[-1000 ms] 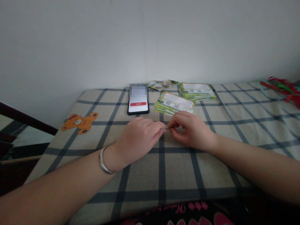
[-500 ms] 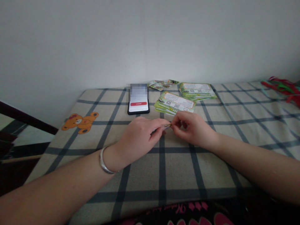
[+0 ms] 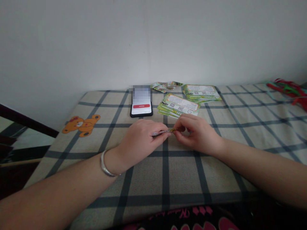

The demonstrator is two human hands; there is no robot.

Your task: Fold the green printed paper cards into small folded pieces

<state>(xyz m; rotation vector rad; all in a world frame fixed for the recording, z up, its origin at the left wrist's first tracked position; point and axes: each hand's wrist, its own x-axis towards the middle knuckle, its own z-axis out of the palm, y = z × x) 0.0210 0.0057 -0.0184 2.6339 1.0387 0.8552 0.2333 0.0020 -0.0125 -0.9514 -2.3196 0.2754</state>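
Between my two hands is a thin folded piece of printed paper (image 3: 159, 133), seen almost edge-on, with a yellowish-green end at the right. My left hand (image 3: 144, 137), with a silver bangle on its wrist, pinches it between thumb and fingers. The thumb and fingertips of my right hand (image 3: 195, 131) are closed on the other end. Just beyond the right hand lies a fanned pile of green and white printed leaflets (image 3: 178, 104), partly covered by that hand. Most of the held paper is hidden by the fingers.
A phone (image 3: 141, 110) with a lit screen lies by the wall, beside some folded leaflets (image 3: 166, 86). A second leaflet stack (image 3: 201, 92) is at the back. Red and green strips (image 3: 289, 89) lie far right. An orange bear picture (image 3: 81, 126) is at left on the checked tablecloth (image 3: 148, 182).
The fingers have shifted slightly along the paper, and more of it now shows at my left thumb. Both hands stay in nearly the same place; the things on the table have not moved.
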